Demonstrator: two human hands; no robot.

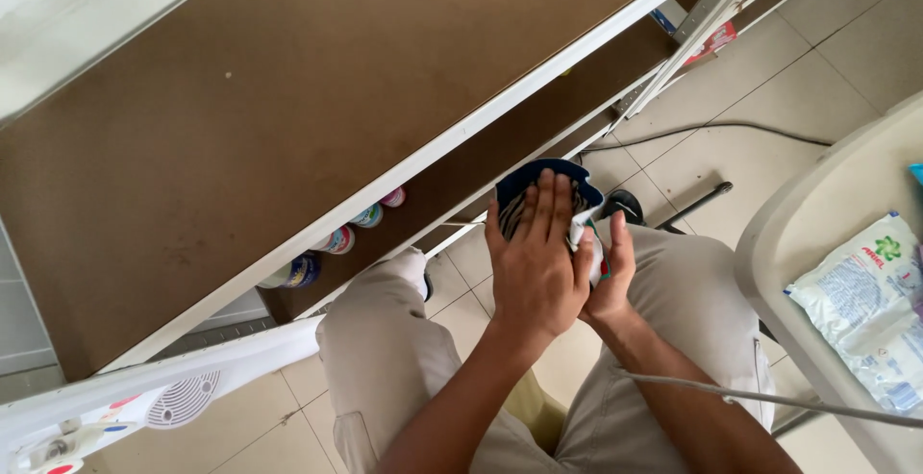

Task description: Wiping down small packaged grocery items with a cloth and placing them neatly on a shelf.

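Brown bench top (288, 99) fills the upper left and centre of the frame, white edge running diagonally from lower left to upper right. A lower shelf (500, 147) sits beneath it, also brown, seen just right of the edge.

Tiled floor (769, 89) takes the right and bottom of the frame; a grey cable (711, 128) lies on it at upper right.

White tub (817, 234) at the right edge, curved rim; a white and blue detergent pouch (870, 306) lies in it.

Person's legs in beige trousers (385, 339) occupy bottom centre.

White fan (173, 397) at lower left, round grille visible.

Left hand (534, 267), centre of frame: palm down, fingers extended flat over the cloth (538, 181), pressing it; grip not curled.

Right hand (611, 277), just right of the left: fingers wrapped on the cloth's right side, grip closed on it.

Cloth: dark blue edge with striped and white parts, held between both hands above the knees, in front of the lower shelf.

Small round containers (336, 238) in a row under the bench edge, left of the hands, coloured lids; contents cannot be told.
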